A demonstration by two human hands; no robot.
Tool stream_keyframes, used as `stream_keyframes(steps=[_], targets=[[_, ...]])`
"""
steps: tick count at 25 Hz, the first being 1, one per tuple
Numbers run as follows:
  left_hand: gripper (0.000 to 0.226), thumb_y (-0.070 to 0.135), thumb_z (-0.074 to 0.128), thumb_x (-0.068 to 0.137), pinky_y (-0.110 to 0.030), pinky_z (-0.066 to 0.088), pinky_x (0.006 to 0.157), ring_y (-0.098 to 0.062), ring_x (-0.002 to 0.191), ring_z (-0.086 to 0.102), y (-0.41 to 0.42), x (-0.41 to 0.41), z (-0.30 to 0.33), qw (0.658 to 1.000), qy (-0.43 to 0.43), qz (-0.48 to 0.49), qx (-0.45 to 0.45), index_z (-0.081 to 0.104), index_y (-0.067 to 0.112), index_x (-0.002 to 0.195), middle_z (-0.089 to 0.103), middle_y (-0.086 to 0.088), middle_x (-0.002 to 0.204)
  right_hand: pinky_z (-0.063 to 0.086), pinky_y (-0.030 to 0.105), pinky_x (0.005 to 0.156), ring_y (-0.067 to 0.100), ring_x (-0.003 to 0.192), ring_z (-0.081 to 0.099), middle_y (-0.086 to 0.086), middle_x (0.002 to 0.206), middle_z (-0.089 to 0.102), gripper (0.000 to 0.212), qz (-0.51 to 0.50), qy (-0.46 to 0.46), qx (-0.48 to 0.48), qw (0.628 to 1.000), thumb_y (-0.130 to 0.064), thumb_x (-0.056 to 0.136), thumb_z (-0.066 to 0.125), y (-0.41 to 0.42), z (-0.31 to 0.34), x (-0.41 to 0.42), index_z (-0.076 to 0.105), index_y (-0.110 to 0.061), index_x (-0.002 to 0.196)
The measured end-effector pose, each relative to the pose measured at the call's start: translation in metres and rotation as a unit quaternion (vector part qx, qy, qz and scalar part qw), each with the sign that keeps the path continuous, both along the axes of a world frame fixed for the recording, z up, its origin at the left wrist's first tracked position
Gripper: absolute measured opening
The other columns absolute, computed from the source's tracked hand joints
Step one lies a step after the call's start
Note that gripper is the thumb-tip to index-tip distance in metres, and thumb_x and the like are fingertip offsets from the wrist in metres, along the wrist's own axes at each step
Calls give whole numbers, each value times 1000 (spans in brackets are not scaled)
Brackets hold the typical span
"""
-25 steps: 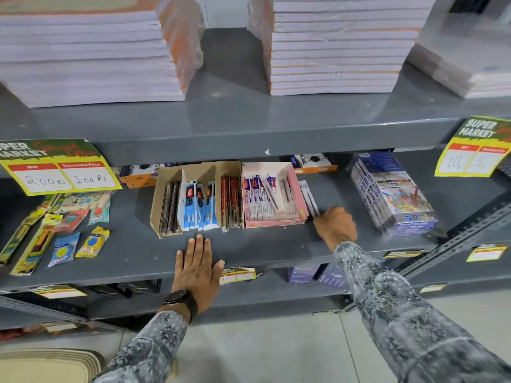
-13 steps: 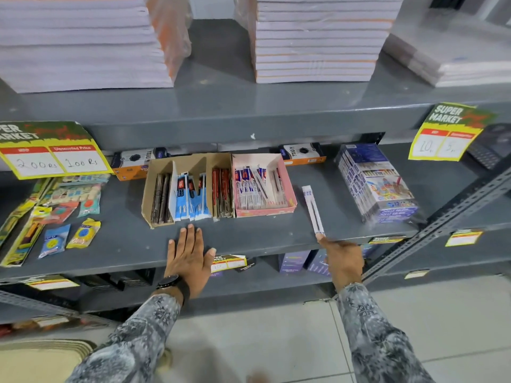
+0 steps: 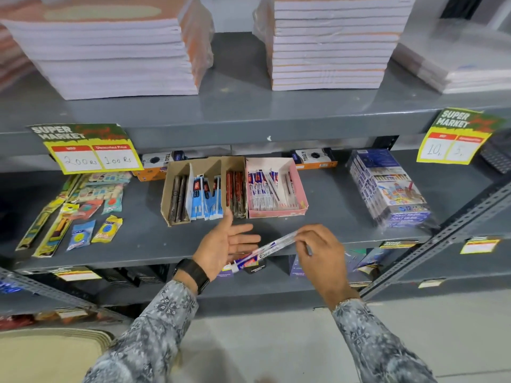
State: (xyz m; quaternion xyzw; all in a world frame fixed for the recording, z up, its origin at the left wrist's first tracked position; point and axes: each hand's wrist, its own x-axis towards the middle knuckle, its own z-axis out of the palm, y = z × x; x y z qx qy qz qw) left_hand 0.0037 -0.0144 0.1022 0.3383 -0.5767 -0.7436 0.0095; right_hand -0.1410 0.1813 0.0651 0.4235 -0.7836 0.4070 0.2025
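Observation:
My right hand (image 3: 320,252) pinches the upper end of a long white and blue pen packet (image 3: 269,250) in front of the grey middle shelf (image 3: 331,222). The packet slants down to the left, and its lower end lies against the palm of my left hand (image 3: 226,244), which is held open, palm up, fingers spread. Just behind the hands, on the shelf, stand a pink box (image 3: 276,189) with several similar pen packets and a brown cardboard box (image 3: 199,189) with dark, blue and red packets in compartments.
A wrapped bundle of colour-pencil packs (image 3: 387,189) lies at the right of the shelf, and loose stationery packets (image 3: 77,211) lie at the left. Stacks of notebooks (image 3: 329,42) fill the upper shelf. Yellow price cards (image 3: 94,153) hang from its edge. A slanted metal brace (image 3: 431,241) crosses at right.
My right hand has lifted the pen packet off the shelf beside the pink box and brought it forward. My left hand left the shelf edge, turned palm up and met the packet's lower end.

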Motion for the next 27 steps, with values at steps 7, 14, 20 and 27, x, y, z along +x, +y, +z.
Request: stream_keyframes(steps=[7, 14, 20, 27], targets=[[33, 1, 73, 84, -30, 61, 70, -25, 82, 74, -2, 21, 3, 999, 25, -19, 8, 70, 7, 116, 72, -18, 103, 54, 31, 77, 30, 77, 69, 12, 90, 72, 12, 9, 53, -6, 999, 9, 78, 74, -6, -10, 10, 76, -2, 75], [29, -3, 75, 82, -24, 60, 62, -15, 67, 73, -10, 22, -1, 985, -19, -45, -165, 72, 14, 106, 75, -12, 95, 50, 16, 68, -4, 70, 66, -18, 87, 74, 22, 103, -354, 152, 917, -15, 81, 85, -13, 6, 8, 79, -32, 94], [39, 1, 80, 78, -29, 62, 67, -26, 83, 74, -17, 13, 4, 976, 71, 69, -196, 70, 13, 114, 79, -2, 85, 46, 16, 57, -5, 55, 60, -15, 67, 76, 8, 183, -405, 324, 835, -18, 83, 84, -22, 38, -18, 83, -26, 81], [63, 45, 43, 100, -47, 30, 120, -27, 149, 29, -35, 30, -58, 840, -138, -15, -524, 26, 19, 155, 33, -9, 161, 60, 29, 53, 19, 48, 67, 14, 65, 76, 8, -66, -544, -2, 837, -6, 78, 85, -67, 52, -60, 79, -8, 82]])
